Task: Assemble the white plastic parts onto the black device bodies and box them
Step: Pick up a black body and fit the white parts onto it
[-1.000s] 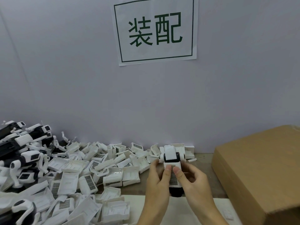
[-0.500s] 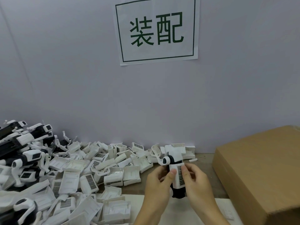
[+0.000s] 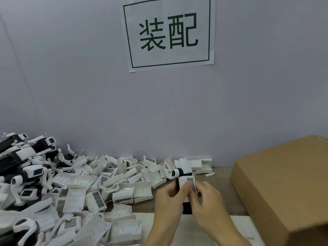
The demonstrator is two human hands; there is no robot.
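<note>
Head view, device body [image 3: 186,181] turned since earlier, both hands holding

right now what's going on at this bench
A person holds one black device body upright in both hands. The left hand and right hand press a white grilled cover onto its front. A heap of loose white parts lies to the left, partly assembled devices behind it. A cardboard box sits to the right.

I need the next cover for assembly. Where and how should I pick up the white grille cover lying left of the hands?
Probably take the white grille cover by its two long side edges, coming from above. It lies grille-up on top of the pile, so its sides look exposed and nothing covers it.
</note>
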